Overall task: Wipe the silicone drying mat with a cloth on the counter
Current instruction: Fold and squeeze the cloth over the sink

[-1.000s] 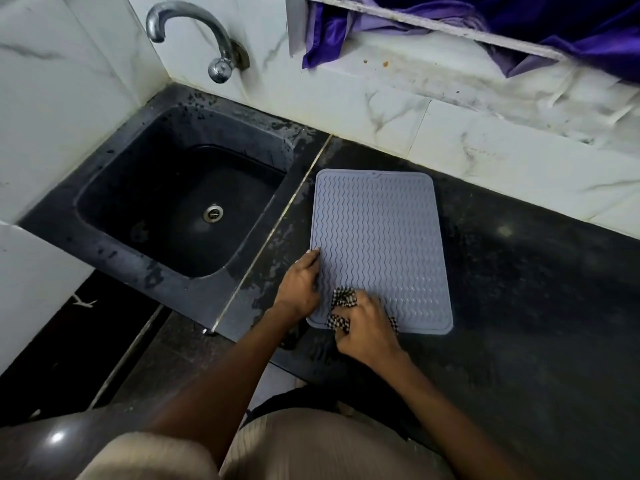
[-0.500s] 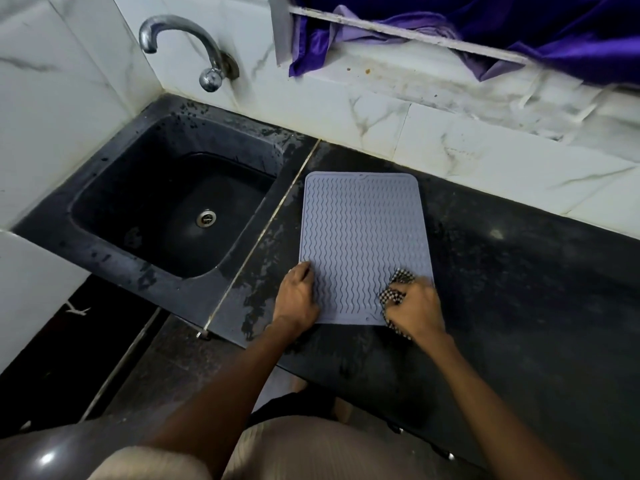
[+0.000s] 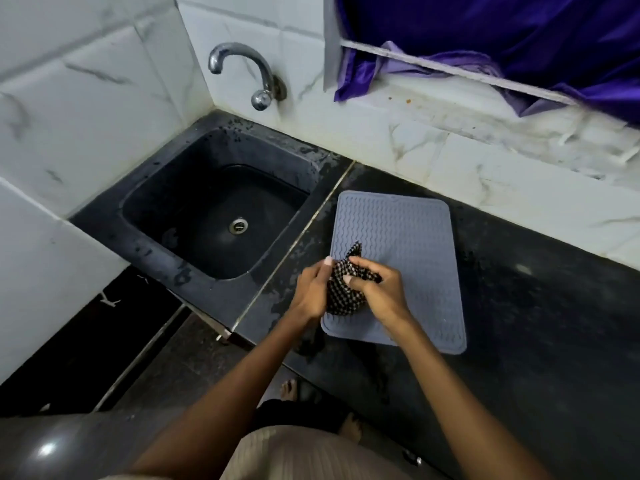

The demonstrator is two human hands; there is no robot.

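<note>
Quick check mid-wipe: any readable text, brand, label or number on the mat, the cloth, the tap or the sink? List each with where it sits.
None: no readable text in the head view.
Silicone drying mat: only moulded wavy ridges, no lettering seen.
Checked cloth, held by left hand and right hand: only a check pattern.
Tap and sink: no markings visible.
</note>
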